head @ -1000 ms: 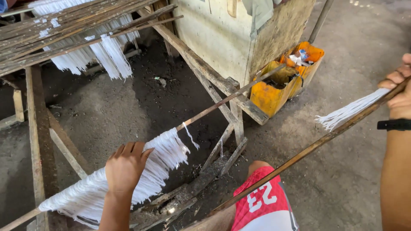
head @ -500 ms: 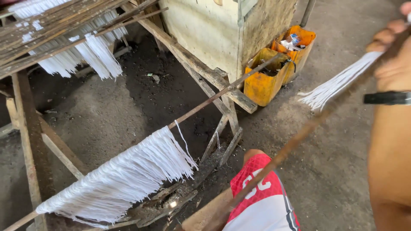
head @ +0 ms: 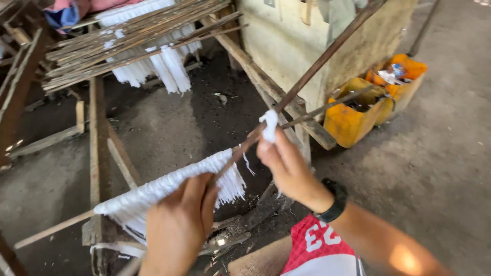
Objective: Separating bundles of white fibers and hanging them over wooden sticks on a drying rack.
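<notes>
A long thin stick (head: 61,228) lies across a wooden frame, with a row of white strands (head: 153,190) hanging from it. My left hand (head: 178,227) lies over the near end of that row, fingers curled around strands and stick. My right hand (head: 287,168), with a black wristband, pinches a second, darker stick (head: 327,53) that slants up to the right. A small white bunch of strands (head: 269,125) sits on this stick just above my fingers. The two sticks cross near my right hand.
Two yellow cut-open containers (head: 350,120) (head: 406,69) with scraps stand to the right of a pale wooden box (head: 286,43). A rack of sticks (head: 128,38) with more white strands (head: 171,69) fills the top left. Upright wooden posts (head: 93,138) stand on the dirt floor. My red and white shorts (head: 317,250) show below.
My right hand has swung in from the far right to the centre with its stick, now steeply raised. My left hand, away half a second ago, is back on the strands.
</notes>
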